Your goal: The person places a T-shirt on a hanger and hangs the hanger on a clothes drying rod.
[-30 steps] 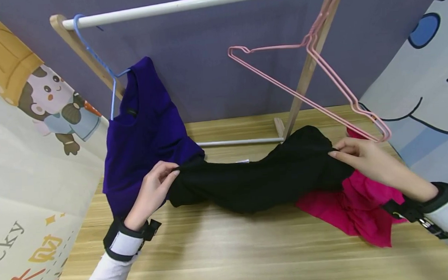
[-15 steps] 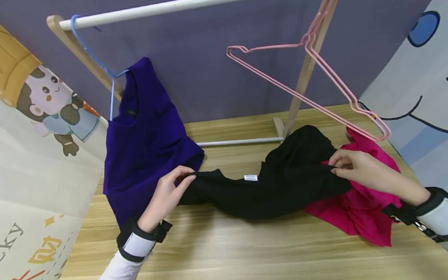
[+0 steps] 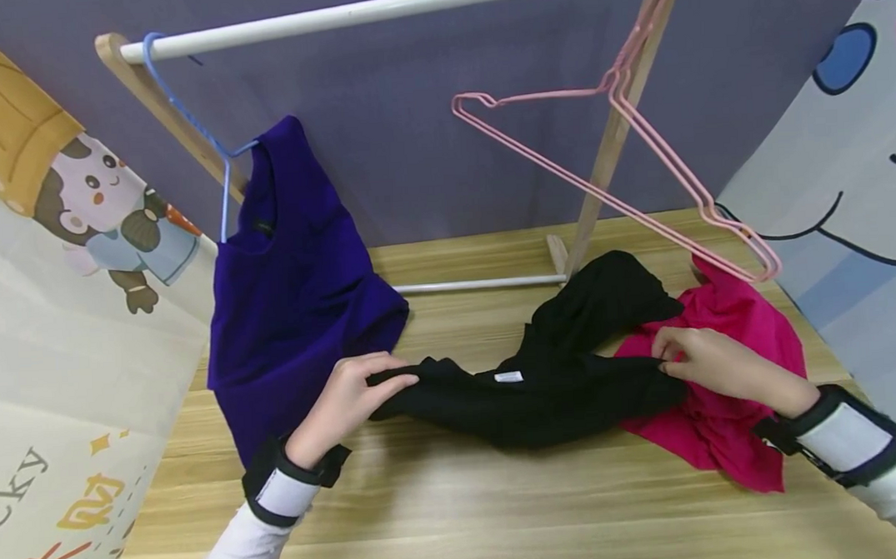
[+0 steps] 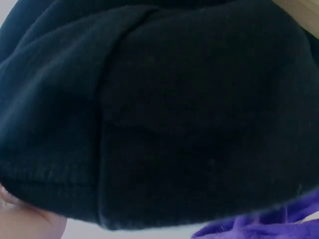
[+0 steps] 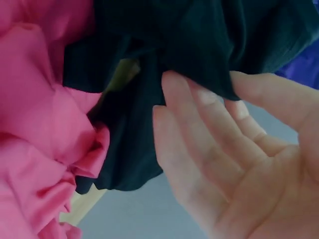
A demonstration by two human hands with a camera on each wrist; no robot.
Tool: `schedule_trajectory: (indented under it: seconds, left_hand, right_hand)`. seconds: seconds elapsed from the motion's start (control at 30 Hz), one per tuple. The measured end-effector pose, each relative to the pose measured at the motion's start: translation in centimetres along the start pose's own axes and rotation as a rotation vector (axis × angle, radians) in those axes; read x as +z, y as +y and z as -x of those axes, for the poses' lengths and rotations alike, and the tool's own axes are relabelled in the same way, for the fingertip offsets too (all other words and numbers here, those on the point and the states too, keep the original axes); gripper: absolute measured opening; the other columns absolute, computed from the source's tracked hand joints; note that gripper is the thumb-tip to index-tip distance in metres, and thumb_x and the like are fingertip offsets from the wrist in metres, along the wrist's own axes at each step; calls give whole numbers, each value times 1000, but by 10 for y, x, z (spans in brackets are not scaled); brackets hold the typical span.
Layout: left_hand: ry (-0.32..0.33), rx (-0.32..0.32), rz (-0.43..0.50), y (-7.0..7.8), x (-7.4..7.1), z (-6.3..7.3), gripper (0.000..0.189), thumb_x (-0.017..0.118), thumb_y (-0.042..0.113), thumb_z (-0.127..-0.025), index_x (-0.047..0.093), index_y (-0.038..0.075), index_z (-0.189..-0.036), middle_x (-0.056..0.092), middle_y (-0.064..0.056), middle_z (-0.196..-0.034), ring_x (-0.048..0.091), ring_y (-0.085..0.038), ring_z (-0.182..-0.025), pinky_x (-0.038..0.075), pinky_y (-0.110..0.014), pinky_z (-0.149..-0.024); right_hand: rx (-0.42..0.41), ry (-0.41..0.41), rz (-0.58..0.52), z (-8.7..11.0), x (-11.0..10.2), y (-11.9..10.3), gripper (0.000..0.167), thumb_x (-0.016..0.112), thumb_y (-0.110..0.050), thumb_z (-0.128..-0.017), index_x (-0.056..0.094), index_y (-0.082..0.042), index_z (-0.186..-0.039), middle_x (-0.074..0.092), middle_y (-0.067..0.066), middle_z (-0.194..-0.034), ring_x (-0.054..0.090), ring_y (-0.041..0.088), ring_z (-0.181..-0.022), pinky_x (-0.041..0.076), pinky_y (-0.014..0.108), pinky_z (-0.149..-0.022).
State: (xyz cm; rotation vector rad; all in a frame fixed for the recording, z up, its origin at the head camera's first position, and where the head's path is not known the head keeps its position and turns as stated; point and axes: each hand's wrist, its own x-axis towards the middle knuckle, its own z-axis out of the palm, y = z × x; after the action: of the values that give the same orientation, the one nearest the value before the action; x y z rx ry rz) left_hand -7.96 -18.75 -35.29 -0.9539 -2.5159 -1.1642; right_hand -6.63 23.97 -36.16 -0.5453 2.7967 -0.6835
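From the head view, the left hand [image 3: 348, 400] pinches one end of a black garment [image 3: 565, 383] that lies stretched across the wooden table [image 3: 458, 512], and the right hand [image 3: 703, 360] pinches its other end over a pink garment [image 3: 732, 425]. A purple top [image 3: 291, 295] hangs from a blue hanger [image 3: 193, 124] on the white rail [image 3: 376, 7], beside empty pink hangers [image 3: 638, 163]. The left wrist view is almost filled by blurred black fabric [image 4: 159, 114]; only a sliver of the hand shows, its grip unreadable there. In the right wrist view, thumb and fingers [image 5: 209, 124] nip the black cloth's [image 5: 199, 45] edge.
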Motion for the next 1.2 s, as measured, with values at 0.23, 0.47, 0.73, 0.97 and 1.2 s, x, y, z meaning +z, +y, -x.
schedule_trajectory:
  seconds: [0.23, 0.47, 0.73, 0.97, 1.2]
  left_hand:
    - [48, 65, 0, 7, 3, -3, 13, 69, 4, -73, 70, 4, -87, 67, -2, -81, 62, -11, -76, 46, -15, -68]
    - [83, 110, -35, 11, 5, -5, 13, 69, 2, -73, 69, 4, -85, 66, -2, -78, 60, -9, -72, 45, -15, -65]
    - [90, 132, -22, 13, 7, -7, 13, 70, 2, -72, 69, 3, -85, 66, -3, -80, 62, -12, -76, 47, -17, -69]
    - [80, 140, -7, 13, 7, -7, 12, 69, 2, -73, 69, 3, -85, 66, -2, -81, 61, -11, -76, 46, -16, -69]
    - [106, 141, -12, 12, 9, -4, 12, 68, 0, -73, 68, 4, -85, 64, -2, -79, 59, -10, -73, 46, -17, -66]
  right_hand:
    - [-131, 195, 17, -8, -2, -15, 16, 62, -2, -79, 55, -4, -93, 62, -1, -77, 56, 5, -65, 45, 19, -58]
    - [-283, 759, 145, -13, -53, -58, 22, 59, 7, -75, 58, 3, -96, 63, 12, -82, 56, 17, -69, 35, 4, -67]
    - [-118, 798, 226, -32, -98, -71, 35, 59, 4, -79, 50, 9, -112, 53, 25, -95, 52, 36, -82, 43, 27, -73]
    - [-21, 682, 127, -47, -111, -65, 32, 54, -1, -84, 51, 10, -113, 55, 28, -92, 54, 23, -71, 38, 24, -59]
    - [72, 636, -203, -54, -118, -65, 30, 44, -17, -92, 58, 0, -112, 55, -3, -77, 31, 8, -49, 23, 24, -41]
